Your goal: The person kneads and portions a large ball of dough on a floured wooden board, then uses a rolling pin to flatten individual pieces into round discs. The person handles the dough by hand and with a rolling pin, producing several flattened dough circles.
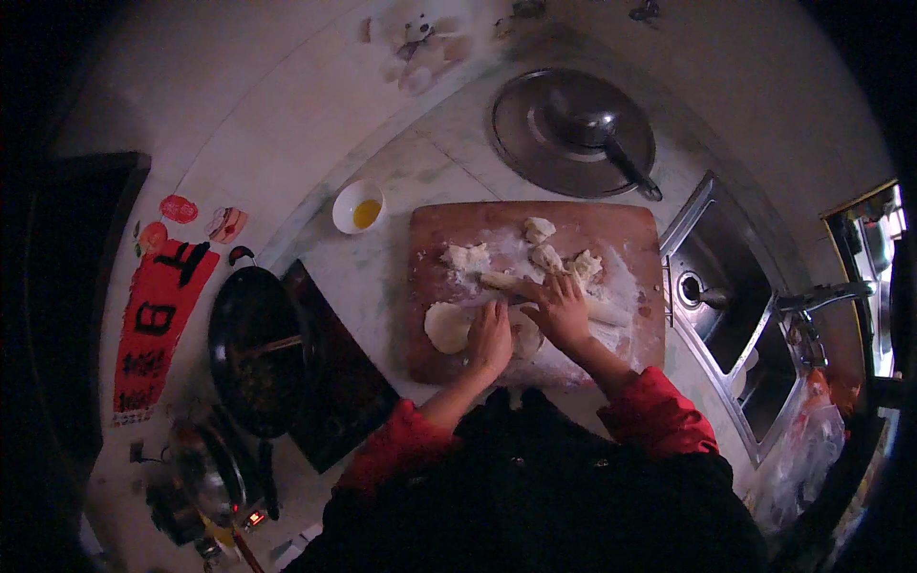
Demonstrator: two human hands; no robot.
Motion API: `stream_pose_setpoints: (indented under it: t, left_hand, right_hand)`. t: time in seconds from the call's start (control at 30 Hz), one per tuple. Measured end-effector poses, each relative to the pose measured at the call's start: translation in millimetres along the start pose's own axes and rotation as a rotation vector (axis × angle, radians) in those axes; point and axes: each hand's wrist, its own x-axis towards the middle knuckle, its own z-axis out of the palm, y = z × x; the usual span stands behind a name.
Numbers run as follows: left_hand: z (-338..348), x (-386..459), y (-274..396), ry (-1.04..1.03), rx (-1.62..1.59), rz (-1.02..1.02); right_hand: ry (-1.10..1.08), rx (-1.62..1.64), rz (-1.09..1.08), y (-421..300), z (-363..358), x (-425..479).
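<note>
A floured wooden board (534,215) lies before me with several pieces of dough on it. My right hand (562,308) rests over a wooden rolling pin (609,312) that lies slantwise across the board; its fingers curl near the pin's middle. Beside it, lower left, my left hand (491,340) has its fingertips down between a round flattened dough piece (447,328) and another flattened piece (527,338). Lumps of dough (539,230) sit toward the board's far side, and a rough piece (466,257) lies at its left. What the left fingers touch is unclear.
A white bowl of yellow liquid (367,213) stands behind the board. Beyond is a large metal lid or basin (516,143) with a handled metal pan or ladle (584,122). A black wok (251,315) with chopsticks is left, a double steel sink (716,272) right.
</note>
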Motion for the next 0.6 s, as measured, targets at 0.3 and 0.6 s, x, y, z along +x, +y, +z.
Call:
stream_pose_setpoints:
  t: [0.3,0.6]
  left_hand:
    - [1.0,39.8,7.7,-0.29,-0.137,-0.129]
    - [20.0,-21.5,-2.7,0.205,-0.103,0.046]
  right_hand:
    - [0.01,0.006,0.017,23.2,-16.3,-1.3]
    - [-0.18,0.339,0.212,-9.8,-12.8,-18.8]
